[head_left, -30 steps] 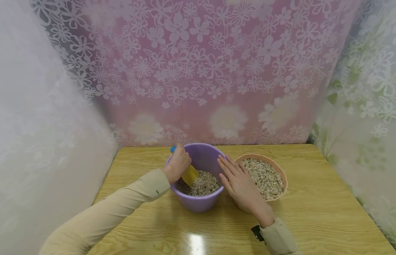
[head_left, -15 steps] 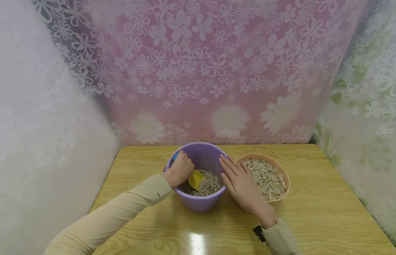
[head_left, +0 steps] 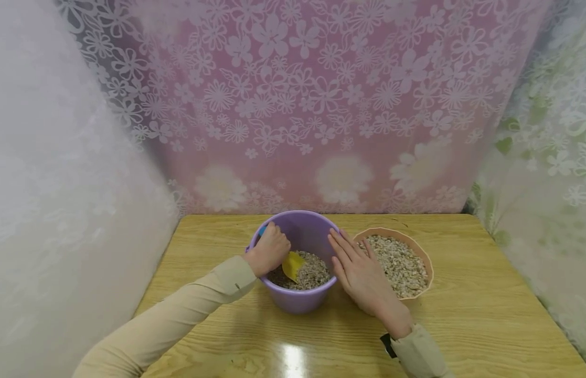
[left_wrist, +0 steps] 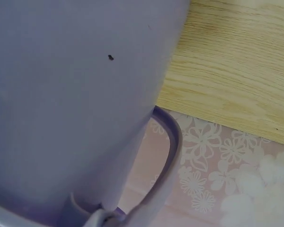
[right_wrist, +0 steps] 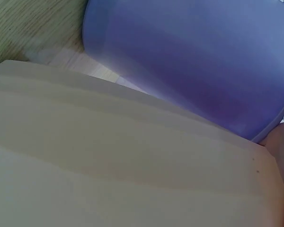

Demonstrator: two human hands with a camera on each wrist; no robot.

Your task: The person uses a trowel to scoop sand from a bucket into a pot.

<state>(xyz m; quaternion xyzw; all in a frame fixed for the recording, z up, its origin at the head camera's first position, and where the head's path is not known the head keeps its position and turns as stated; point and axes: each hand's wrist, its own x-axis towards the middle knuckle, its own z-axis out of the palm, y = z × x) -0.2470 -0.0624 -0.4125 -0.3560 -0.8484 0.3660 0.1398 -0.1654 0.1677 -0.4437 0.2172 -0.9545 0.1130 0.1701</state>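
Observation:
In the head view a purple bucket (head_left: 297,303) stands on the table, partly filled with small pale pebble-like grains (head_left: 315,271). My left hand (head_left: 270,251) reaches over its left rim and grips a toy shovel (head_left: 291,266) with a yellow blade and a blue end; the blade is partly in the grains. My right hand (head_left: 363,278) lies with fingers straight against the bucket's right rim, beside a peach bowl (head_left: 430,281) full of similar grains. The left wrist view holds the bucket's wall (left_wrist: 80,104). Bucket (right_wrist: 189,56) and bowl (right_wrist: 123,156) fill the right wrist view.
A wooden table (head_left: 472,315) carries both containers. Behind it hangs a pink flowered curtain (head_left: 316,105), with pale sheets at both sides. The bucket's carrying handle (left_wrist: 168,161) sticks out at its side in the left wrist view.
My left hand has sunk slightly into the bucket with the shovel, whose blue end now sits inside the rim and whose blade has turned. The right hand stays by the rim; the view shifts slightly.

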